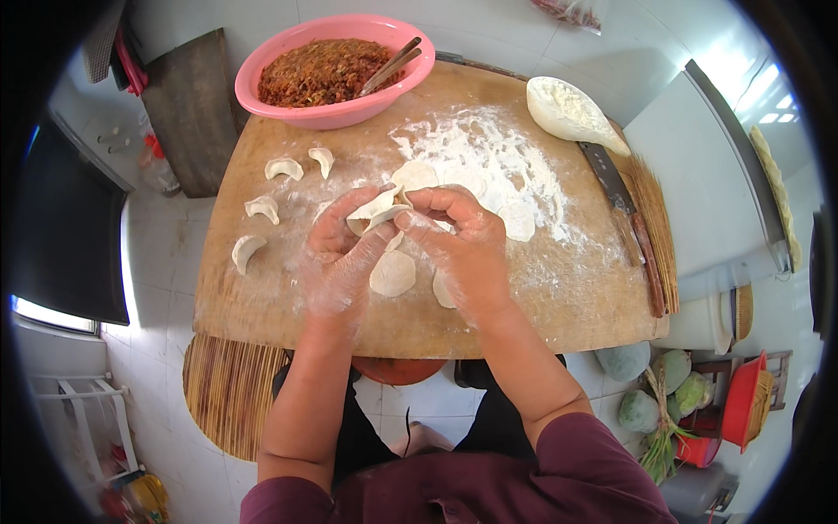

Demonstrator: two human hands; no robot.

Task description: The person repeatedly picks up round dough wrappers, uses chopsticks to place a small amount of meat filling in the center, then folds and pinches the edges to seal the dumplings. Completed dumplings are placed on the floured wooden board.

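Between my two hands, above the wooden board (569, 308), is a partly folded dumpling (376, 208) with a bit of filling showing at its right end. My left hand (340, 262) holds its left side, thumb at the near edge. My right hand (468, 245) pinches the right end between thumb and fingers. Both hands are dusted with flour. Round dough wrappers lie beneath and around them, one wrapper (393, 274) just below the dumpling and another wrapper (517, 221) to the right. Several folded dumplings (284, 169) rest on the board's left side.
A pink basin (334, 116) of minced filling (314, 72) with chopsticks (391, 65) stands at the back left. Loose flour (484, 144) covers the back middle. At right lie a flour scoop (569, 111), a cleaver (609, 177) and a straw brush (655, 229).
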